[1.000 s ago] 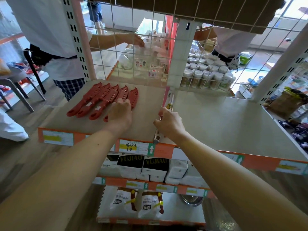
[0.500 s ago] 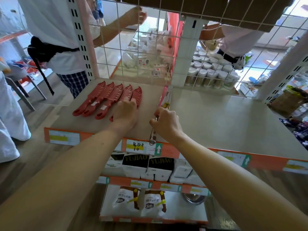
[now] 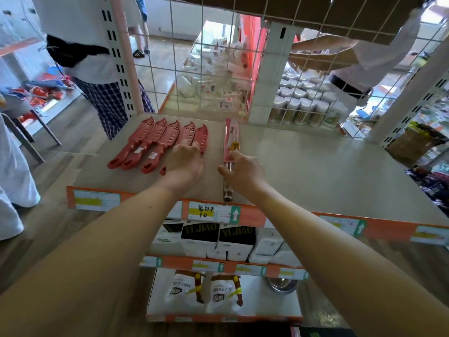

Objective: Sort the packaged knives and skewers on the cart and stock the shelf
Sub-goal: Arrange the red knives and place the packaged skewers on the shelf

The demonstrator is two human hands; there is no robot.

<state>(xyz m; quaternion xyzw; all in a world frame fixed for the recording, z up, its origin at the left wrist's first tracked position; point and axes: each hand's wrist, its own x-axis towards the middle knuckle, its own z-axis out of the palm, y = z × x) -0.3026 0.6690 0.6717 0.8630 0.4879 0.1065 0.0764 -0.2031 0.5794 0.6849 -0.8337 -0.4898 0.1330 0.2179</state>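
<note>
Shelf: the pale top board (image 3: 315,171) carries all the goods; an orange strip with a handwritten price label (image 3: 206,211) runs along its front edge.
Knives: five red sheathed knives (image 3: 148,139) lie side by side at the left of the shelf, tips toward the wire grid (image 3: 213,76), handles toward the front.
Left hand: the left hand (image 3: 184,161) lies palm down, fingers fairly straight, over the handles of the two rightmost knives; it clasps nothing.
Skewers: a long, narrow skewer pack (image 3: 232,135) lies front to back just right of the knives, its near end at the shelf's front edge.
Right hand: the right hand (image 3: 243,170) curls its fingers and thumb round the pack's near half.
Below: black-and-white boxes (image 3: 218,239) sit on the next tier, white bags (image 3: 201,290) and a steel bowl (image 3: 279,284) on the lowest.
Behind: jars (image 3: 298,100) stand beyond the grid.
</note>
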